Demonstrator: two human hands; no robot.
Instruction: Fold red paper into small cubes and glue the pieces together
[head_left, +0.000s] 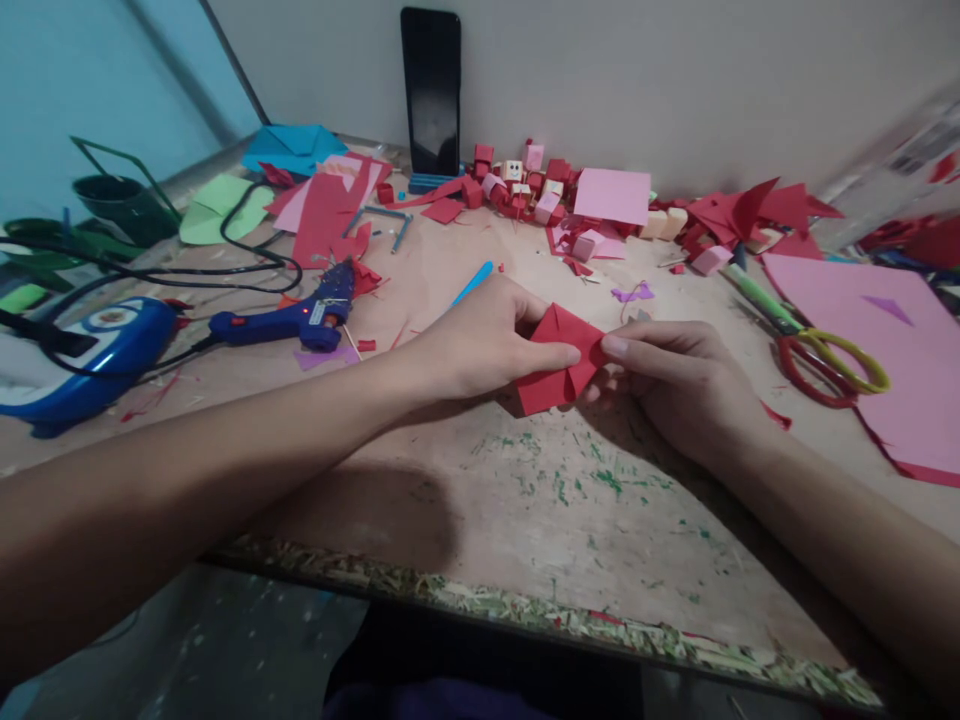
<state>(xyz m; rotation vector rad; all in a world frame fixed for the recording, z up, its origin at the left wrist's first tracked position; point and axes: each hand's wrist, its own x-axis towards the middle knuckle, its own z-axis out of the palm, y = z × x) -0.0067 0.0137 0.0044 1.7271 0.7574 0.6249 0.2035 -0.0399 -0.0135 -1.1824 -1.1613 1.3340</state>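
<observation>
A folded piece of red paper (553, 388) rests on the worn wooden table (525, 500), near its middle. My left hand (480, 340) grips its left side, thumb pressed on top of the fold. My right hand (679, 385) pinches the paper's right edge with thumb and fingers closed on it. Both forearms lie across the table's front edge.
A blue glue gun (300, 318) with black cable lies at left, beside a blue device (90, 360). Scissors (817, 355) and a large pink sheet (892, 360) sit at right. Small red and pink paper cubes (525, 190), paper scraps and an upright phone (431, 95) line the back wall.
</observation>
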